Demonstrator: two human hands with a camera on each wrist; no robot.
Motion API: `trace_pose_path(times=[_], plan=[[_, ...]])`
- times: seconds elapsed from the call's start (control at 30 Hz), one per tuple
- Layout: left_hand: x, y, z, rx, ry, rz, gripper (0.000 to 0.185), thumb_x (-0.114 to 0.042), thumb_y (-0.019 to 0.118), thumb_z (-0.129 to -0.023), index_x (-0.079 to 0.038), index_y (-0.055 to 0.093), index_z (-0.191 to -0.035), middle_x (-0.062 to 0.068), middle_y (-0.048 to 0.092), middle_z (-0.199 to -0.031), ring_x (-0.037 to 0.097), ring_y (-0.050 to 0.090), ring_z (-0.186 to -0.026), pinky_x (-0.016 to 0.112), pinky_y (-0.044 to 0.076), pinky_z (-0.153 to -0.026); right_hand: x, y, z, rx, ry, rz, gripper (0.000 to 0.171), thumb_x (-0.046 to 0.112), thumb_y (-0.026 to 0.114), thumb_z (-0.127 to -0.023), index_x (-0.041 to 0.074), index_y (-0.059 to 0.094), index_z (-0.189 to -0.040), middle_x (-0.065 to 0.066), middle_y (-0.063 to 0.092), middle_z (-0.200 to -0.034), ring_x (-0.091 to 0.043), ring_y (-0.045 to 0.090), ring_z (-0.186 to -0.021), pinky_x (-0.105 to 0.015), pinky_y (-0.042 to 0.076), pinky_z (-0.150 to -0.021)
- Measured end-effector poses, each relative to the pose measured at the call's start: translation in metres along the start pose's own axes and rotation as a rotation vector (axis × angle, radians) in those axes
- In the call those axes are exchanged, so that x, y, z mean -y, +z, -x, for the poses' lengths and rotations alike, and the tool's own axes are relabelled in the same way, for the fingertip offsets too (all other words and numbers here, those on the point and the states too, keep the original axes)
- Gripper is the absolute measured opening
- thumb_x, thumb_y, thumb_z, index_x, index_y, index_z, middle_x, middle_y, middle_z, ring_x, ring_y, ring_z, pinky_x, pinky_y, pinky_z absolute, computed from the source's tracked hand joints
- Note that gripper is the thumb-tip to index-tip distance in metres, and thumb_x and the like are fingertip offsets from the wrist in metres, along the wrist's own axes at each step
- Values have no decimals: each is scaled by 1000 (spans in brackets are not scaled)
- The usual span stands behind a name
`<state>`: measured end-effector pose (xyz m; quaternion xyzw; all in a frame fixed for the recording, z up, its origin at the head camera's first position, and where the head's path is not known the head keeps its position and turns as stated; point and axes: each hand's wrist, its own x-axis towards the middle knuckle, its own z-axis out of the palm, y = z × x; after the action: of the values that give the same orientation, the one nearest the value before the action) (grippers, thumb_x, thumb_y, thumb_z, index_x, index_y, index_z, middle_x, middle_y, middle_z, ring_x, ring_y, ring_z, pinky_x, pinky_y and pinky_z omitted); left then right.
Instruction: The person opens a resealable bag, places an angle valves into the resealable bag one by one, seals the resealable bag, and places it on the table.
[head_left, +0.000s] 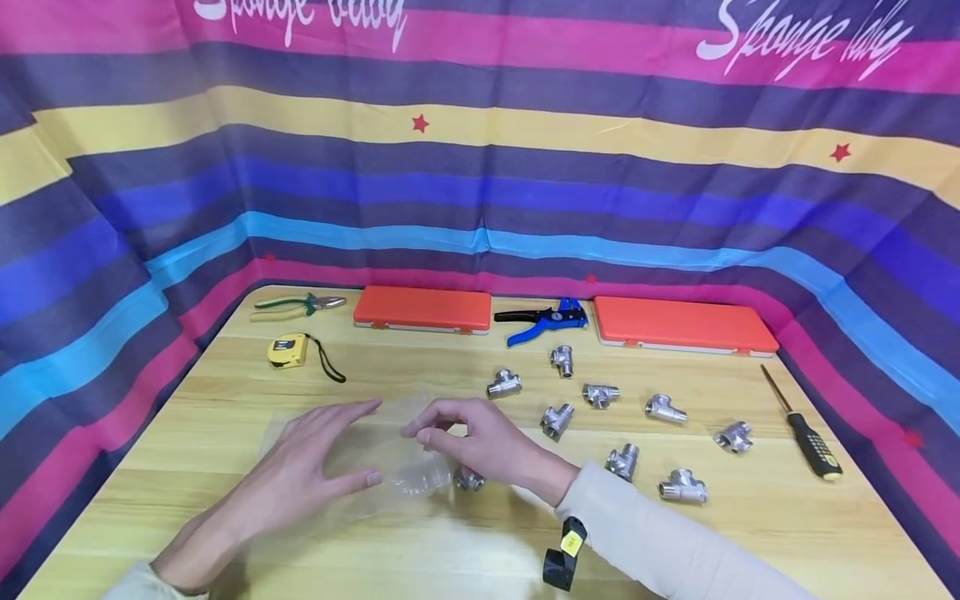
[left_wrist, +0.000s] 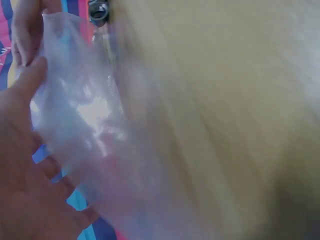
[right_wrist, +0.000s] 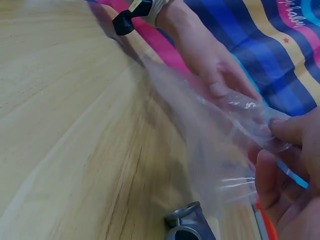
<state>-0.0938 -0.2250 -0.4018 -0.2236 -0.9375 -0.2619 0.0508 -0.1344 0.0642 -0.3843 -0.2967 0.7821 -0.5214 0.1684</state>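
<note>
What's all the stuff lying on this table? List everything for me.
Clear plastic bag: one, see-through, between both hands.
Metal tee fittings: nine, silver, scattered right of centre; one under the right hand.
Flat cases: two, orange, along the back edge.
Pliers: one, green handles, back left.
Tape measure: one, yellow, left side.
Wire stripper: one, blue and black, between the cases.
Screwdriver: one, black and yellow, far right.
Table: one, light wood.
Left hand: fingers straight, on the bag.
Right hand: pinches the bag's edge.

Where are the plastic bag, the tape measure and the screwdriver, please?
bag (head_left: 390,454), head view, its clear middle between the hands
tape measure (head_left: 287,350), head view, yellow case
screwdriver (head_left: 817,454), head view, black handle
</note>
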Motion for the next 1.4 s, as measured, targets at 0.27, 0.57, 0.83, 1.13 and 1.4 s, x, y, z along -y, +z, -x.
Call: trace_pose_path(times=[0.27,0.57,0.83,1.13,1.4], plan=[[-4,1,-5,-54,86,35,44,-36,78,-103,-24,69,-145,-4,70,-144,28,62,-137,66,42,-116,1,1,2,-25,38,36,18,33,69,-110,27,82,-121,5,80,-114,-8,70,-88,-33,64,-65],[4,3,-7,-107,119,12,31,-20,78,-102,-23,77,-133,-6,76,-134,23,70,-126,53,56,-108,-14,-50,28,-87,65,155,32,31,60,-113,17,70,-141,-13,76,-122,-35,72,-81,-42,64,-55],[9,2,-6,-156,93,34,27,-18,75,-105,-27,78,-130,-10,78,-130,19,70,-123,45,56,-105,-53,-118,69,-169,94,508,32,4,62,-107,9,72,-137,-10,73,-138,-14,66,-84,-27,59,-73],[11,1,-6,-170,75,55,27,-16,75,-104,-25,79,-129,-8,78,-130,19,70,-123,27,54,-106,-67,-138,87,-51,96,718,36,4,73,-102,5,72,-138,-7,74,-127,-16,70,-106,-37,65,-92],[14,3,-6,-165,128,66,30,-11,77,-101,-23,79,-128,-7,78,-130,21,69,-123,34,56,-107,-71,-139,85,-11,54,766,19,16,79,-101,20,80,-119,8,74,-114,-9,71,-102,-36,66,-93]])
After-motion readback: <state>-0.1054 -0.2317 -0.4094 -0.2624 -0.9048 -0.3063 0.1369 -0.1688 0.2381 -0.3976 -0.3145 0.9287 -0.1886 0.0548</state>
